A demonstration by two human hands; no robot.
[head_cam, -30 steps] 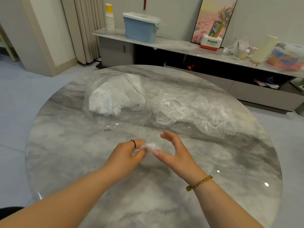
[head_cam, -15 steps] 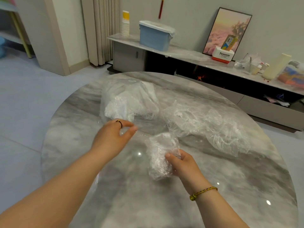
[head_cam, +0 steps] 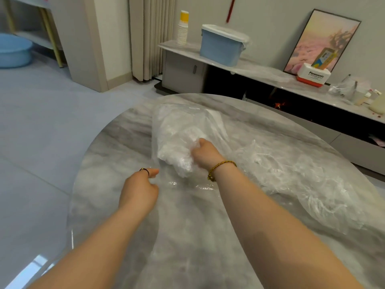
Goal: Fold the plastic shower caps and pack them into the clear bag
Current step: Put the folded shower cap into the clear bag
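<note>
A clear bag [head_cam: 187,119] lies on the round marble table [head_cam: 116,147] with a white wad of folded caps inside. My right hand [head_cam: 206,153] reaches into the bag's mouth, its fingers curled round a folded shower cap [head_cam: 182,163] and partly hidden by it. At the bag's near left, my left hand [head_cam: 141,188] pinches the edge of the bag's mouth between thumb and forefinger. A heap of loose crumpled shower caps [head_cam: 291,170] spreads over the table to the right of my right arm.
Behind the table runs a low sideboard [head_cam: 260,69] carrying a blue lidded box [head_cam: 223,46], stacked paper cups [head_cam: 183,28], a framed picture and a Panasonic box [head_cam: 313,75]. A blue basin [head_cam: 13,51] stands on the floor at far left.
My right hand has carried the folded cap from the table's middle forward into the bag's mouth. My left hand has taken hold of the bag's edge. The view has turned left.
</note>
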